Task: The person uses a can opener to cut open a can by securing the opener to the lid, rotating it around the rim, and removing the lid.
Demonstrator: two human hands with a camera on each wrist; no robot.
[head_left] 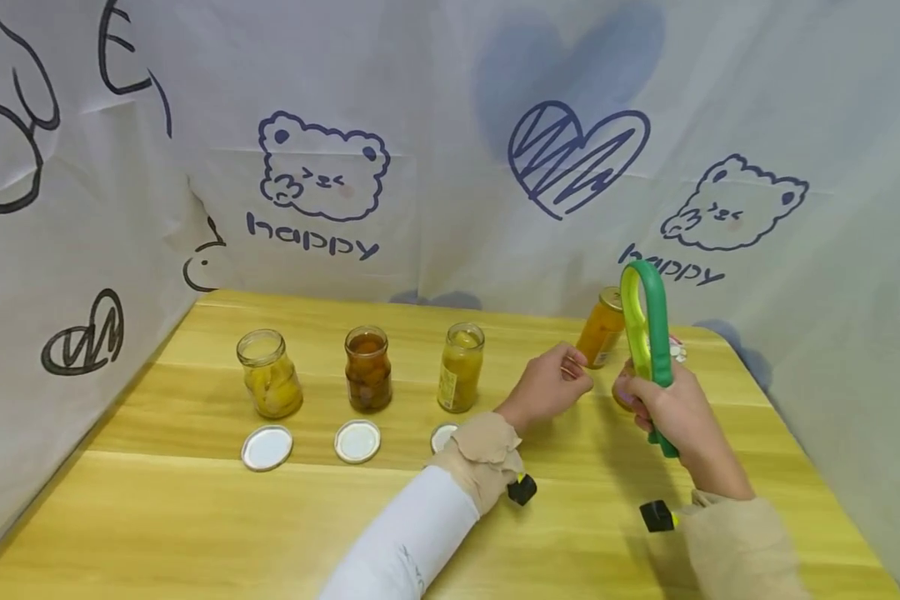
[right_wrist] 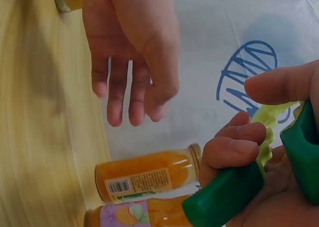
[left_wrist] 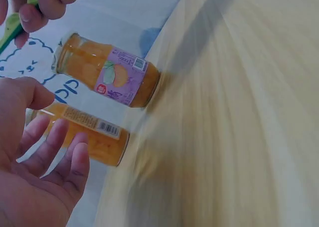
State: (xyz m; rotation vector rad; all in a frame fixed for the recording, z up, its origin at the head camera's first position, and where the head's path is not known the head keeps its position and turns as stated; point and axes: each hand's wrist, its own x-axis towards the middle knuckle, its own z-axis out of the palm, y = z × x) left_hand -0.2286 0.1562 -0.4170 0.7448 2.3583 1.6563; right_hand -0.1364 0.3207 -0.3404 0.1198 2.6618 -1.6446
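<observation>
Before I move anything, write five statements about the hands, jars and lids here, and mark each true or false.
1. The right hand holds a green tool. True.
2. The left hand grips a jar. False: it holds nothing.
3. The middle open jar has the darkest contents of the three open ones. True.
4. The leftmost lid lies behind the leftmost open jar. False: it lies in front.
5. The purple-labelled jar lies on its side. False: it stands upright.

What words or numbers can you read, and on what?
"happy": back wall sheet, under the left bear drawing
"happy": same sheet, under the right bear drawing
"E", probably: left wall sheet
Blurred or too small: labels on purple-labelled jar, other orange jar, rightmost open jar.
</observation>
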